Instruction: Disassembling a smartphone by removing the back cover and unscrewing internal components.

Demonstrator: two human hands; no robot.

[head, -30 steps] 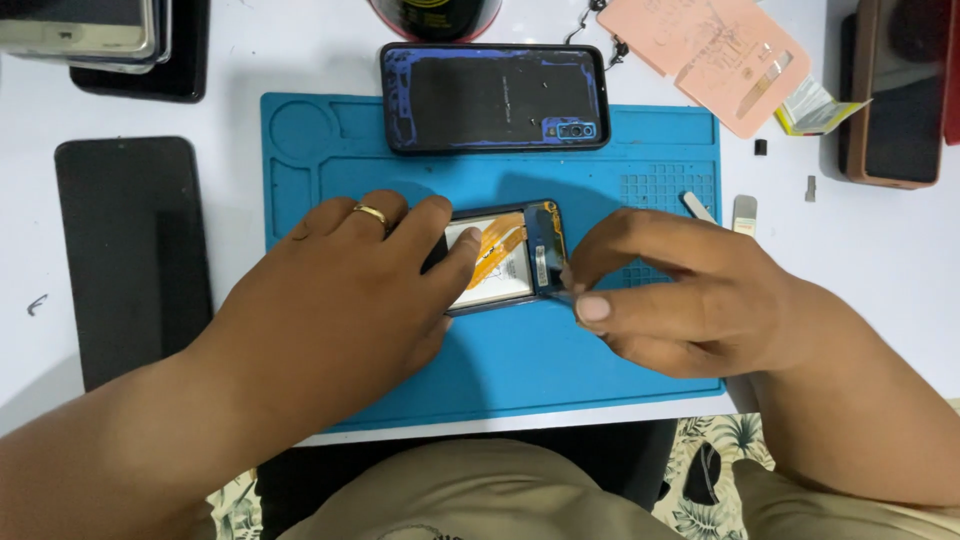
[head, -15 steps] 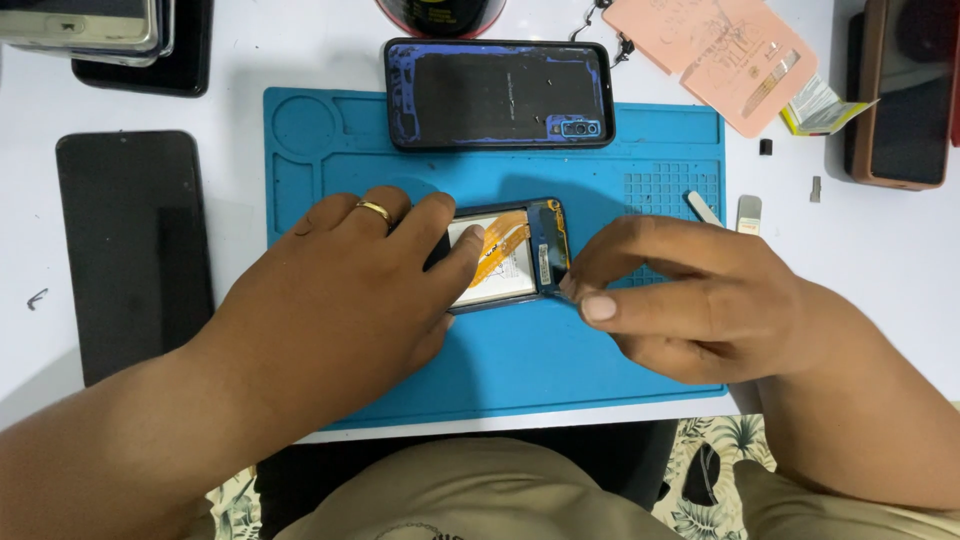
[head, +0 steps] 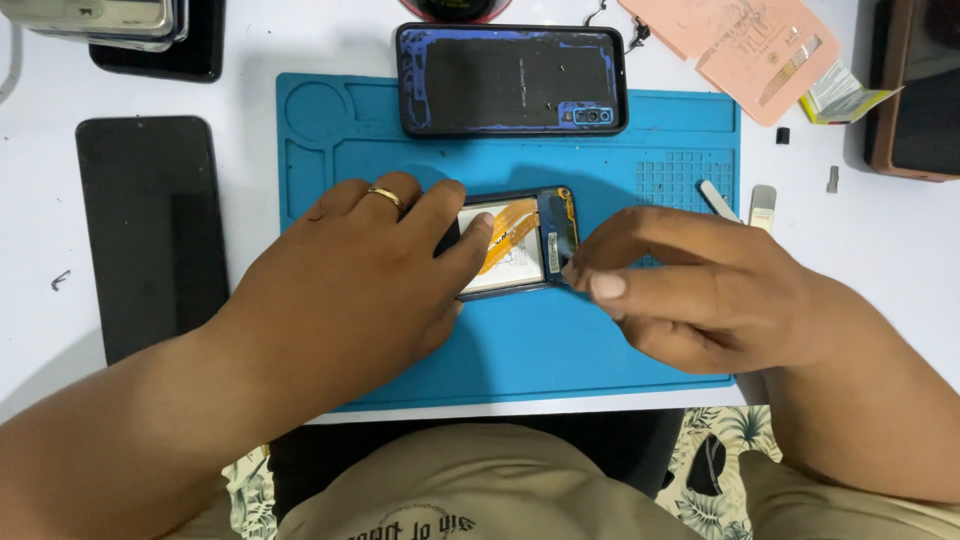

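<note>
An opened phone [head: 520, 240] lies face down on the blue work mat [head: 540, 340], its white battery and an orange flex cable exposed. My left hand [head: 370, 270], with a gold ring on one finger, lies over the phone's left part and presses it onto the mat. My right hand [head: 690, 290] has its fingertips pinched at the phone's right end, by the blue frame. Whether a small tool or part sits between those fingers is hidden.
The phone's removed back cover [head: 510, 80] lies at the mat's far edge. A black phone [head: 150, 230] rests left of the mat, more phones at the top left [head: 110, 20] and right [head: 920, 90]. A pink sheet [head: 740, 40] and small tools [head: 740, 205] lie at the right.
Both hands and the opened phone stay in nearly the same place. The right fingertips shift slightly at the phone's right end.
</note>
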